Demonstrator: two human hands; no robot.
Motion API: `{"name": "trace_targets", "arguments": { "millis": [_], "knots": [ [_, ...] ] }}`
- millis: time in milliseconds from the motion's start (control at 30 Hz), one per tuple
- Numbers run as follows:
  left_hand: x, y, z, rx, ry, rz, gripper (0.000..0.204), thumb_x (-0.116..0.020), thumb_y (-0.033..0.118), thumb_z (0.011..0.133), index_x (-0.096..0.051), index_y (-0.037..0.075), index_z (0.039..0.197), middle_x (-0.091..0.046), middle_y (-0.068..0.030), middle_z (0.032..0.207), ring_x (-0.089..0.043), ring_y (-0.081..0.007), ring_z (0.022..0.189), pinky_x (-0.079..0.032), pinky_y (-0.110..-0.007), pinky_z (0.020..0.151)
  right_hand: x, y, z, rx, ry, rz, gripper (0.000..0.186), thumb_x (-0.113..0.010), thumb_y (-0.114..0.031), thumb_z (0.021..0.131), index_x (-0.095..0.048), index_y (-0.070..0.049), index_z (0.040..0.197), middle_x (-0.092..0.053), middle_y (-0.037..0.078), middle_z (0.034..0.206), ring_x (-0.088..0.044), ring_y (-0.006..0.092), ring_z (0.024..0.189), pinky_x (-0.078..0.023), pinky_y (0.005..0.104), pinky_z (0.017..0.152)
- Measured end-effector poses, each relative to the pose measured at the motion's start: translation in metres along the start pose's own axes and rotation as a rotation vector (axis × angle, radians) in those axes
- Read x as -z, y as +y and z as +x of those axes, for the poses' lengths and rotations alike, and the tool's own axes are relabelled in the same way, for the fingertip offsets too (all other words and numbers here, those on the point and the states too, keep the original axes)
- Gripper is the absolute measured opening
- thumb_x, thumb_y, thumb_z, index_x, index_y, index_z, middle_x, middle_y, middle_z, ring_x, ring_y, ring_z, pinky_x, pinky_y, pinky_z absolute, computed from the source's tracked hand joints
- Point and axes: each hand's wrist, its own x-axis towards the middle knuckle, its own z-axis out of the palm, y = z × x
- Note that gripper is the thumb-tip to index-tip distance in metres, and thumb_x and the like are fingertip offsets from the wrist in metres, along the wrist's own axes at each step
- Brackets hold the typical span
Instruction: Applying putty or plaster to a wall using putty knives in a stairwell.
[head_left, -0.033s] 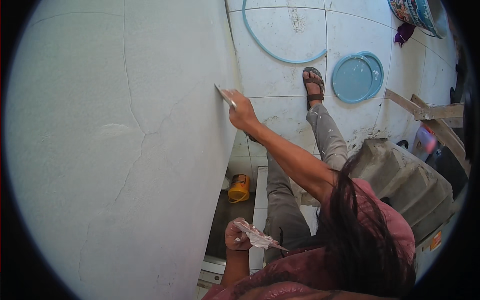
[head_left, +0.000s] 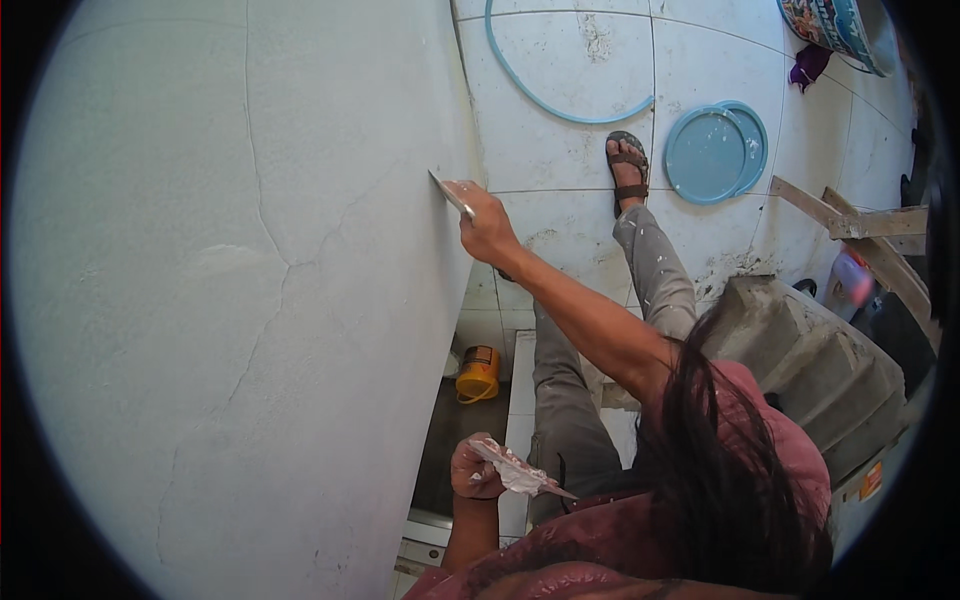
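My right hand [head_left: 486, 228] reaches out to the right edge of a large pale wall [head_left: 340, 330]. It is closed round a flat metal putty knife [head_left: 452, 193], whose blade end meets the wall's surface. Lower down, close to my body, my left hand [head_left: 476, 468] grips a thin flat plate [head_left: 558, 489] loaded with white putty [head_left: 518, 474]. White smears mark the fingers of that hand. Long thin cracks [head_left: 254, 180] run down the wall, with a whiter patch [head_left: 222, 260] beside them.
A yellow bucket [head_left: 478, 374] stands below the wall's edge. On the tiled floor [head_left: 560, 165] lie round blue lids [head_left: 706, 153] and a blue hose [head_left: 540, 108]. Wooden boards [head_left: 880, 250], a grey stepped block [head_left: 800, 360] and a large tub [head_left: 842, 30] stand on the right.
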Motion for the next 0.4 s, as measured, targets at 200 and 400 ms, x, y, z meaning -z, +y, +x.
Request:
{"name": "trace_targets", "arguments": {
  "millis": [200,400],
  "knots": [
    [0.007,-0.004,-0.007,-0.021,0.018,-0.003,0.036,-0.056,-0.003,0.089,-0.047,-0.005,0.123,-0.061,-0.0268,0.112,-0.060,-0.0402,0.110,-0.046,-0.062,0.095,-0.006,0.005,0.002,0.034,0.045,-0.056,0.055,-0.043,0.016,0.067,-0.060,0.001,0.118,-0.061,0.023,0.108,-0.059,0.0416,0.101,-0.048,0.0409,0.089],
    [0.021,-0.004,-0.008,-0.024,-0.030,0.050,0.040,-0.057,0.002,0.090,-0.045,-0.002,0.127,-0.060,-0.0253,0.116,-0.060,-0.0391,0.113,-0.047,-0.063,0.092,-0.009,0.024,0.025,-0.011,0.016,0.018,0.053,-0.043,0.015,0.071,-0.060,0.001,0.120,-0.061,0.024,0.108,-0.059,0.0411,0.101,-0.048,0.0408,0.089]
  ]
}}
